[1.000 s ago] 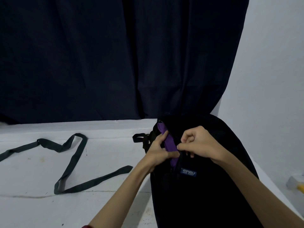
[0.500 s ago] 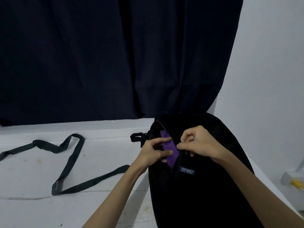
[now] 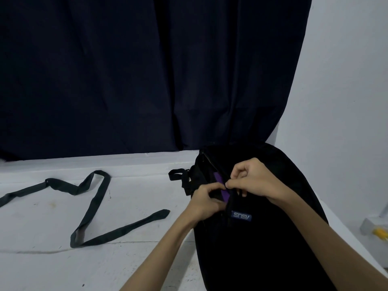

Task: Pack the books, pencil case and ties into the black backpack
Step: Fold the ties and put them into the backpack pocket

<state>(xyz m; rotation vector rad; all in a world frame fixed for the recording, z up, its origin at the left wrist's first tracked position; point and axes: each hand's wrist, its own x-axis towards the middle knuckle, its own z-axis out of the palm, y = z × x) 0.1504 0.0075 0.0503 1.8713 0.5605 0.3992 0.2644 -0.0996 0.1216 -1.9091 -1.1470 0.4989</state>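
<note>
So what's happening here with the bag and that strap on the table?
A person is packing a black backpack lying on a white table. Both hands work at its open zipper: the left hand pushes a purple item into the gap, while the right hand pinches the edge of the opening. A long dark tie lies loose on the table to the left, not yet packed.

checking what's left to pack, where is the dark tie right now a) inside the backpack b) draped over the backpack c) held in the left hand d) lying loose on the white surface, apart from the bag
d: the tie lies in loose bends on the white surface, apart from the backpack; both hands, left and right, are at the bag's opening.
</note>
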